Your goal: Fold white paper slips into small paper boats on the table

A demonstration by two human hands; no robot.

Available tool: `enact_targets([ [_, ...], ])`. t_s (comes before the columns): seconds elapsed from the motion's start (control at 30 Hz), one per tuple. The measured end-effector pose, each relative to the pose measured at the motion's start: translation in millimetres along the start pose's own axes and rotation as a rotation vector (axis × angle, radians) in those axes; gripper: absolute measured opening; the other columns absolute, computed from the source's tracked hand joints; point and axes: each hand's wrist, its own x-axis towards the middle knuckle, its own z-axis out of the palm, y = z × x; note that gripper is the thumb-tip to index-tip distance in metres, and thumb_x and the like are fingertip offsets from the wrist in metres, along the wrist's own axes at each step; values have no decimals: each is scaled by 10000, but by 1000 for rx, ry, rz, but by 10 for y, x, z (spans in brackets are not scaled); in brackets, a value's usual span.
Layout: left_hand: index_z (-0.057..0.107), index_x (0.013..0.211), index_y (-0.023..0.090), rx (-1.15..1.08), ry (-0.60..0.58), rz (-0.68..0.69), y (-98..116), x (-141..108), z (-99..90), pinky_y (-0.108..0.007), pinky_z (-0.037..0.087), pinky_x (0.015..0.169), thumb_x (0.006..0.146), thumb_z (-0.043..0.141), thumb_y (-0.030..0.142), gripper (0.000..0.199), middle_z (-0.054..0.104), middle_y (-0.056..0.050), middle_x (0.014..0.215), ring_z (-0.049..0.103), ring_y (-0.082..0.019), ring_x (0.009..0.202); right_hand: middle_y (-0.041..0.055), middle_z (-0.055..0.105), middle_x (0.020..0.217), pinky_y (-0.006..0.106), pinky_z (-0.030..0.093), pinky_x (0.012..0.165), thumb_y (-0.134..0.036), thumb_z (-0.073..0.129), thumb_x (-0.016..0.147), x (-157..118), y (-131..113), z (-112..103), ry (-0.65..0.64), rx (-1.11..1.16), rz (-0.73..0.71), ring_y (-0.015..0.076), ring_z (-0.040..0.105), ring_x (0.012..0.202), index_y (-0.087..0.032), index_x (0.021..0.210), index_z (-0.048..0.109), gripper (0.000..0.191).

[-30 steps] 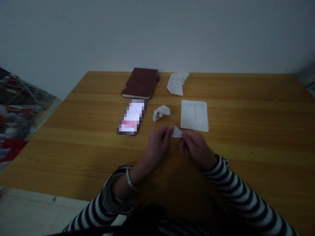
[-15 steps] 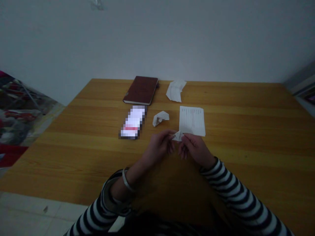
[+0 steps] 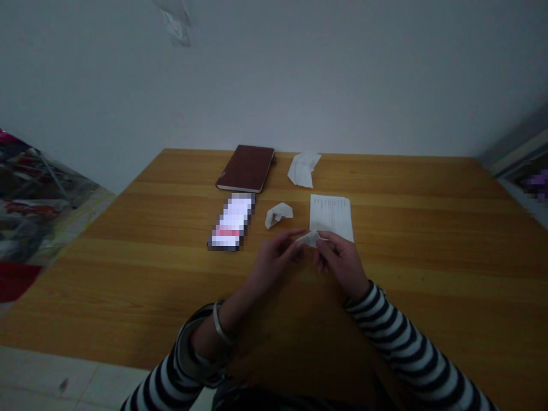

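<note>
Well, at the far left a patterned cloth [image 3: 25, 211] lies off the side of a wooden table [image 3: 128, 285]. On the tabletop, moving rightward, a phone [image 3: 231, 222] with a blurred screen lies just in front of a dark red notebook [image 3: 245, 169]. Next comes a loose white paper fold [image 3: 279, 214], sitting by itself and apart from the hands.

The person's left hand [image 3: 274, 264], with a metal bangle [image 3: 220, 325] on its wrist, reaches in from a striped sleeve [image 3: 171, 371]. Its fingers close to a narrow pinch on one end of a small folded paper [image 3: 311, 238], which is held up at the middle of the table, between the two hands. The right hand [image 3: 342, 262], coming from a matching striped sleeve [image 3: 402, 337], pinches the other end just as narrowly.

The work in hand looks to me like folding or creasing that little piece, though in this dim light, with fingers around it, I can't quite make out its shape. Any further fold would call for fine fingertip work rather than a wide grip.

Past the right hand lies a printed sheet [image 3: 330, 214], its near edge just behind those fingers, and farther back sits a bundle of paper slips [image 3: 303, 169].
</note>
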Motion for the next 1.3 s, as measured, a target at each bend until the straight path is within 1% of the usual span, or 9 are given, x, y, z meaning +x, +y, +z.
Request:
enact_targets([
  [0.1, 636, 1267, 222, 307, 37, 167, -23, -19, -14, -316, 545, 788, 898, 627, 275, 373, 736, -73, 1001, 676, -180, 842, -52, 592, 514, 196, 316, 372, -435, 607, 866, -5, -19, 3, -51, 124, 132, 82, 454, 367, -126, 1258, 586, 499],
  [0.2, 693, 1184, 201, 452, 47, 235, -35, -38, 9, -329, 531, 799, 926, 584, 257, 286, 729, -89, 1021, 669, -194, 875, -58, 572, 504, 186, 294, 374, -442, 609, 861, -10, -35, -2, -93, 172, 170, 66, 430, 369, -117, 1297, 587, 543],
  [0.37, 722, 1115, 180, 419, -6, 231, -30, -59, 49, -315, 520, 801, 941, 563, 281, 256, 730, -96, 1016, 675, -194, 883, -44, 591, 559, 204, 377, 435, -473, 618, 860, -20, -62, 7, -134, 174, 108, 76, 480, 443, -129, 1347, 559, 599],
  [0.53, 744, 1041, 194, 384, -74, 218, -32, -58, 43, -273, 488, 736, 948, 548, 281, 233, 707, -58, 884, 649, -162, 791, -34, 610, 608, 224, 429, 477, -442, 672, 827, -18, -48, -5, -174, 91, 69, 94, 515, 501, -140, 1391, 513, 659],
  [0.77, 759, 991, 181, 235, -124, 135, -15, -32, 51, -287, 484, 771, 954, 525, 294, 262, 721, -63, 900, 654, -182, 830, -31, 561, 635, 226, 421, 489, -452, 573, 901, -8, 12, -25, -148, -40, -25, 102, 493, 532, -132, 1353, 546, 555],
  [0.97, 751, 1044, 186, 180, -98, 105, 24, -34, 52, -280, 494, 753, 933, 554, 302, 254, 738, -62, 911, 659, -183, 822, -49, 514, 611, 231, 420, 493, -485, 522, 924, -19, -1, -24, -140, -56, -23, 103, 467, 512, -105, 1420, 464, 627],
  [1.13, 762, 929, 178, 183, -135, 106, 41, -42, 61, -290, 504, 805, 960, 506, 324, 298, 751, -60, 921, 671, -186, 857, -52, 498, 605, 238, 436, 513, -458, 522, 930, -9, 13, -31, -156, -89, -29, 113, 475, 520, -111, 1435, 448, 617],
  [1.23, 705, 1133, 181, 221, -89, 89, -1, -64, 91, -278, 522, 733, 931, 552, 304, 282, 754, -60, 908, 675, -176, 786, -18, 565, 661, 262, 479, 558, -402, 488, 947, -9, 35, -28, -147, -192, -85, 134, 534, 564, -140, 1432, 462, 551],
  [1.3, 638, 1246, 180, 251, -30, 70, -42, -76, 109, -259, 516, 654, 899, 595, 287, 366, 745, -49, 836, 653, -156, 685, 32, 651, 760, 317, 524, 667, -332, 487, 942, -23, 47, -18, -130, -325, -176, 171, 610, 674, -161, 1407, 504, 495],
])
